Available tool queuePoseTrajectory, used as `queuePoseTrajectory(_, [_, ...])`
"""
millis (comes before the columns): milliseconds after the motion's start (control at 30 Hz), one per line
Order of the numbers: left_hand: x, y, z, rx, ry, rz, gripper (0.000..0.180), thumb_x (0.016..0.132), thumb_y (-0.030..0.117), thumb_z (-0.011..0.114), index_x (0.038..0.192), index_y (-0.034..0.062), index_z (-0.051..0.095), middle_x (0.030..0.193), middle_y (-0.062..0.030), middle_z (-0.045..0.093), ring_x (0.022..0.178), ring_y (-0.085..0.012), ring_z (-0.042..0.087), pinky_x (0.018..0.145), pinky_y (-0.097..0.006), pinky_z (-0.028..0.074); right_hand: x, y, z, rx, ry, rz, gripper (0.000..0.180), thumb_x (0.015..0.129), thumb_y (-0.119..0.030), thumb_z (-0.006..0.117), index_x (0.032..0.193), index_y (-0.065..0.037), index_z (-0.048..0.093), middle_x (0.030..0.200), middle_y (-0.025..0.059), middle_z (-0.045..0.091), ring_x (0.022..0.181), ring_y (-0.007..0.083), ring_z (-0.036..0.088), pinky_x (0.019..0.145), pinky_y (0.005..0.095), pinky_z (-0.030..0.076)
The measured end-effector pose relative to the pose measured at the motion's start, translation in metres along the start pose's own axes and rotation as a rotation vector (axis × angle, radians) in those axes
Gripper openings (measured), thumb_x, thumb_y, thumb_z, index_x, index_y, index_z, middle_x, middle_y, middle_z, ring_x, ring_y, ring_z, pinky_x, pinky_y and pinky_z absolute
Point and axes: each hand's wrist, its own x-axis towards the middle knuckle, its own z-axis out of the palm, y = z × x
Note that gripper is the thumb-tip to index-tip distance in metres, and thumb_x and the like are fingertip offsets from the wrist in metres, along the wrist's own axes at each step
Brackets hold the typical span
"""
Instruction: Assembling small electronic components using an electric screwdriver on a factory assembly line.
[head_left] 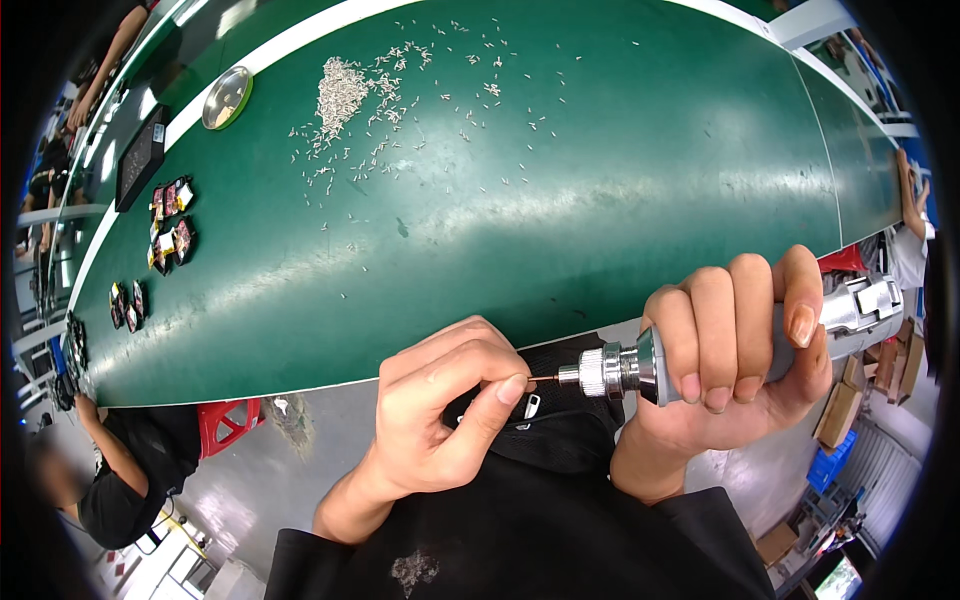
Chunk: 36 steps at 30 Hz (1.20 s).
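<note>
My right hand (pixel 730 340) wraps round a grey cylindrical power screwdriver (pixel 648 368), held level over my lap in front of the table's near edge. Its knurled silver nose (pixel 598 372) points left, and a thin copper-coloured rod (pixel 543 378) sticks out of it. At the far end of that rod, the thumb and forefinger of my left hand (pixel 440 405) are pinched together. What lies between those fingertips is hidden. Beyond, on the green table (pixel 600 210), a heap of tiny silvery pins (pixel 342 95) stands, with loose pins scattered to its right and below.
A round dish with a green rim (pixel 227 98) and a black box (pixel 141 158) are at the far left. Several small dark packets (pixel 170 240) lie nearer. A person in black (pixel 140 460) sits by a red stool (pixel 228 425); cartons (pixel 838 415) stand at right.
</note>
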Motion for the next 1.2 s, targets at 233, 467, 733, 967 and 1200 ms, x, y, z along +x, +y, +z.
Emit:
queuePoseTrajectory(233, [0.008,-0.013,0.001,-0.048,-0.088,-0.004,0.003,0.081,-0.005,0.057,0.079,-0.0057,0.058,0.069,-0.0114,0.058,0.059,-0.0211,0.053,0.055,-0.030,0.042,0.004,0.004,-0.015,0.066,0.047,0.026,0.012,0.091,-0.015,0.054,0.089,-0.005,0.048,0.058,0.0009,0.041,0.051,0.0117,0.042,0.049,0.0278,0.038])
queuePoseTrajectory(467, [0.018,0.010,-0.006,0.228,0.067,-0.112,0.036,0.097,0.027,0.047,0.101,-0.0066,0.059,0.067,-0.0080,0.056,0.057,-0.0158,0.054,0.055,-0.027,0.043,0.006,0.002,-0.033,0.054,0.096,-0.043,0.016,0.094,-0.020,0.043,0.093,-0.007,0.051,0.059,-0.0003,0.042,0.051,0.0117,0.042,0.051,0.0286,0.040])
queuePoseTrajectory(733, [0.121,0.044,-0.063,0.755,0.142,0.051,0.024,0.095,0.018,0.051,0.099,-0.0046,0.058,0.070,-0.0071,0.060,0.061,-0.0091,0.052,0.059,-0.023,0.042,0.012,0.020,-0.045,0.069,0.330,-0.039,0.010,0.091,-0.017,0.049,0.088,-0.008,0.049,0.058,0.0007,0.039,0.051,0.0122,0.040,0.052,0.0288,0.037])
queuePoseTrajectory(967, [0.296,-0.027,-0.114,0.718,0.111,-0.093,0.019,0.087,0.006,0.053,0.102,-0.0044,0.057,0.080,-0.0099,0.066,0.071,-0.0135,0.062,0.068,-0.027,0.049,0.015,0.023,-0.047,0.135,0.302,0.011,0.010,0.091,-0.016,0.052,0.087,-0.008,0.047,0.060,0.0022,0.040,0.054,0.0140,0.041,0.057,0.0310,0.037])
queuePoseTrajectory(1200, [0.377,-0.069,-0.092,1.204,0.212,0.094,0.034,0.083,0.016,0.061,0.113,0.0010,0.053,0.092,-0.0146,0.063,0.086,-0.0305,0.064,0.077,-0.039,0.051,0.016,0.020,-0.056,0.196,0.300,0.082,0.006,0.089,-0.013,0.053,0.088,-0.007,0.051,0.060,0.0037,0.042,0.056,0.0159,0.044,0.059,0.0325,0.040])
